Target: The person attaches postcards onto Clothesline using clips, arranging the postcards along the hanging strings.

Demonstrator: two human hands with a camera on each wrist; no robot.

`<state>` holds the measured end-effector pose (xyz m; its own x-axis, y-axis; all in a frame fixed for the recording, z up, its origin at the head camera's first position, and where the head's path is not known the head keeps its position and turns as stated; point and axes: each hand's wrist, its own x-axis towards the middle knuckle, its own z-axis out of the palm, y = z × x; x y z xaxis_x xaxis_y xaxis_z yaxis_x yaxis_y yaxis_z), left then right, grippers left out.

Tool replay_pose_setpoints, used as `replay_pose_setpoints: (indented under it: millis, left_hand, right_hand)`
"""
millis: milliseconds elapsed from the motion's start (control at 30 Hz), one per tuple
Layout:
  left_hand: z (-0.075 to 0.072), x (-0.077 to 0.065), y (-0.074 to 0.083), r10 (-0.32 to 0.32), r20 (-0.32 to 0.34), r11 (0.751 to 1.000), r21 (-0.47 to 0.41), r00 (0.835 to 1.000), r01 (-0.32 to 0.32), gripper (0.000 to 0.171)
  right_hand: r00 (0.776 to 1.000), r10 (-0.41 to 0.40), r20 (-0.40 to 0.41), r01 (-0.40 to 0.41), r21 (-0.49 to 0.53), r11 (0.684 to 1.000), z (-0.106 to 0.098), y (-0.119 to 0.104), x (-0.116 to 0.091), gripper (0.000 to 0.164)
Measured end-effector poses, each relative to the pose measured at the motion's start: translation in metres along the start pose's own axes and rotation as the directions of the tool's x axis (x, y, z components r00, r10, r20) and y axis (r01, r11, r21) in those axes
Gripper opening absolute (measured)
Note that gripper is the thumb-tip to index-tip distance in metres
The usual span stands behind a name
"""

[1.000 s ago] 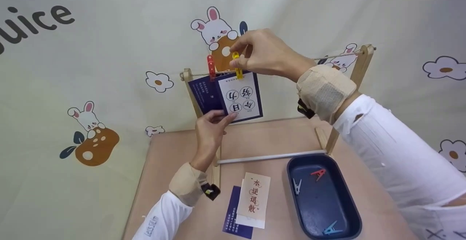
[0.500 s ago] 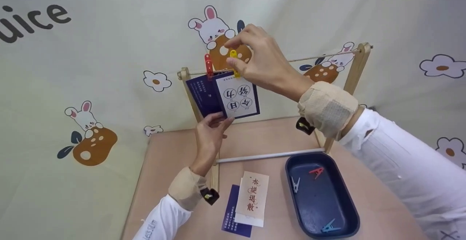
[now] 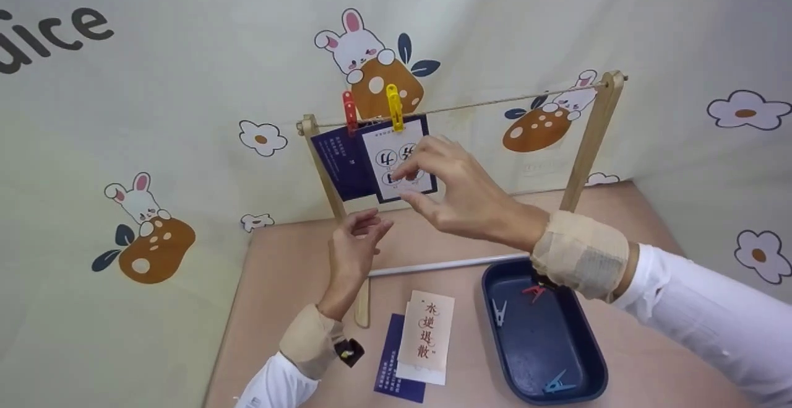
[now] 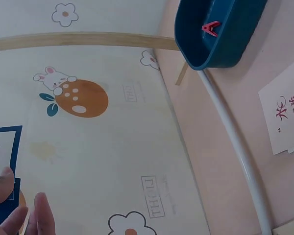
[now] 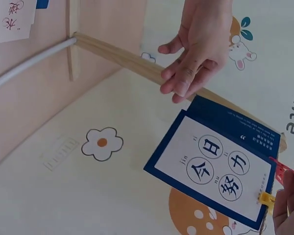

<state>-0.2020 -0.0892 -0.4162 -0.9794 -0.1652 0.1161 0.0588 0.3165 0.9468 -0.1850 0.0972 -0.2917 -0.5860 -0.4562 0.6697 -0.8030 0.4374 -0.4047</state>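
A white card with a dark blue border (image 3: 428, 186) and black characters hangs from the rope, held by a yellow clothespin (image 3: 395, 108). Left of it and partly behind it, a dark blue card (image 3: 345, 169) hangs from a red clothespin (image 3: 349, 112). My right hand (image 3: 464, 191) is in front of the bordered card in the head view, covering part of it, thumb and fingers spread apart around nothing. Below the cards, my left hand (image 3: 352, 250) holds nothing, its fingers loosely bent. The right wrist view shows a gap between the left hand (image 5: 198, 54) and the bordered card (image 5: 206, 166).
A wooden rack with a right post (image 3: 591, 142) carries the rope (image 3: 495, 103); a white bar (image 3: 445, 265) runs along its base. On the pink table (image 3: 297, 309), a blue tray (image 3: 538, 352) contains several clothespins. Left of it lie stacked cards (image 3: 426, 334).
My right hand has let go of the yellow clothespin and come down in front of the bordered card. My left hand has released the card's lower edge and dropped slightly.
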Motion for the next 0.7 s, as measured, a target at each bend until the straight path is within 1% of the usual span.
replay_pose_setpoints:
  millis: [267,467,600,700]
  left_hand:
    - [0.002,-0.013,-0.012,0.043,0.03,0.998,0.044,0.999,-0.044,0.032]
    - [0.007,-0.023,-0.023,0.076,0.035,0.991,0.11,0.997,-0.079,0.032]
    - [0.011,-0.033,-0.028,0.097,0.063,0.982,0.156,0.993,-0.106,0.035]
    - [0.015,-0.04,-0.031,0.104,0.106,0.976,0.179,0.989,-0.122,0.037]
  right_hand:
    - [1.0,0.012,-0.002,-0.012,-0.014,1.0,0.008,-0.001,-0.035,0.016]
    - [1.0,0.0,0.016,0.001,-0.042,0.999,0.015,0.005,-0.064,0.016]
    - [1.0,-0.016,0.021,0.017,-0.062,0.998,0.02,0.01,-0.08,0.017]
    - [0.999,-0.024,0.035,0.026,-0.081,0.996,0.024,0.012,-0.091,0.019]
